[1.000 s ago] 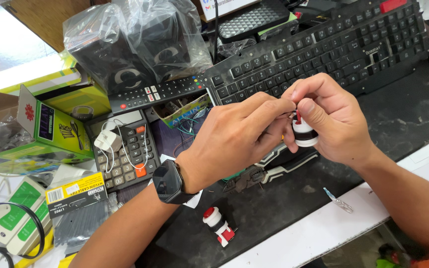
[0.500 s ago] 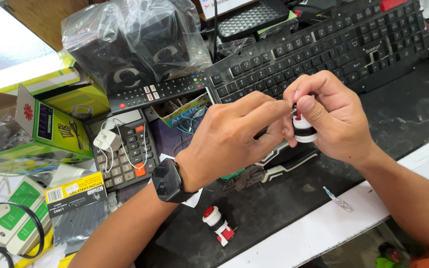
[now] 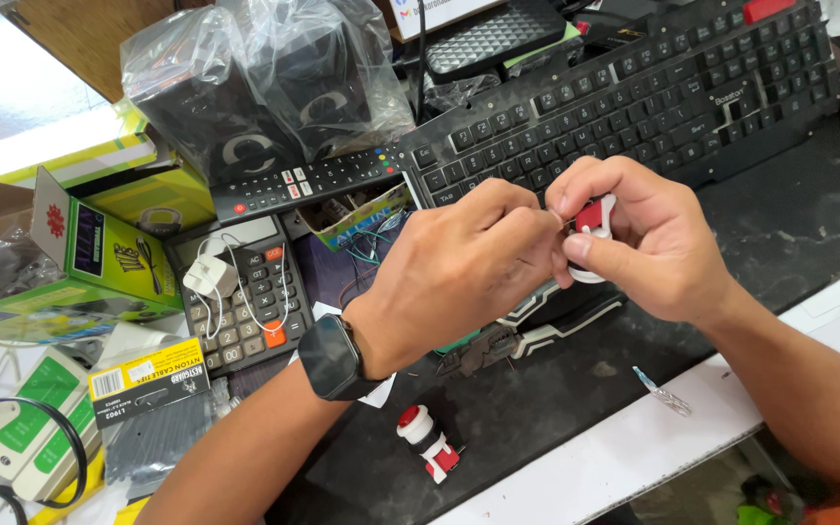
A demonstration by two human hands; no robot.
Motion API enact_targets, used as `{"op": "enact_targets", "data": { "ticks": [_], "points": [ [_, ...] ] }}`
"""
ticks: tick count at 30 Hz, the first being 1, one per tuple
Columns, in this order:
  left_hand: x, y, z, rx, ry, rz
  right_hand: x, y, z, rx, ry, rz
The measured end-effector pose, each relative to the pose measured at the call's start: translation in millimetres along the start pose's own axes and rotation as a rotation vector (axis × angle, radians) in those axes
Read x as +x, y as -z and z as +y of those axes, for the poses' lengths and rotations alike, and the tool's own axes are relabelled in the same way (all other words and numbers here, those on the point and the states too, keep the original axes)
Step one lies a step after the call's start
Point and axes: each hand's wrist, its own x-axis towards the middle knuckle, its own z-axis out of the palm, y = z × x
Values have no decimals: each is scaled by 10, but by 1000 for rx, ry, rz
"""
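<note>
Here, in the head view, both hands meet above the middle of a dark surface (image 3: 789, 243) crowded with electronics. The right hand (image 3: 648, 243) has its grip clamped on a small red and white push button (image 3: 593, 226), thumb and forefinger pinching it from the front while the other fingers curl behind; most of the part is hidden, so only its red top and white rim show. The left hand (image 3: 459, 267), with a dark smartwatch (image 3: 330, 357) on its wrist, has its fingertips drawn together against the same button from the other side, touching it at the red end. The held button hangs just in front of the lower edge of a black keyboard (image 3: 634, 97) that lies aslant across the top right. Beneath the hands, partly covered, lies a pair of pliers (image 3: 527, 340) with black and white handles. A second red and white push button (image 3: 427, 442) rests on its side on the surface near the left forearm, well apart from the hands. To the left stand a grey calculator (image 3: 250, 297) with a white charger plug (image 3: 208, 277) lying on it, a black remote control (image 3: 308, 183), bagged black speakers (image 3: 255, 97) and a green box (image 3: 99, 258).
</note>
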Motion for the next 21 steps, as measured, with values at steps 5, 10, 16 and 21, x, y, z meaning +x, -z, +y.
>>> {"op": "enact_targets", "data": {
  "ticks": [5, 10, 16, 21],
  "points": [
    [-1, -49, -5, 96, -52, -5, 11, -43, -10, -43, 13, 36],
    [-21, -7, -3, 168, -156, -46, 9, -84, -63, -288, 64, 65],
    [-5, -33, -4, 107, -110, 1, 76, -72, -130, -716, 284, 67],
    [46, -89, 51, -129, 223, 58, 106, -88, -117, -859, 368, 74]
  ]
}}
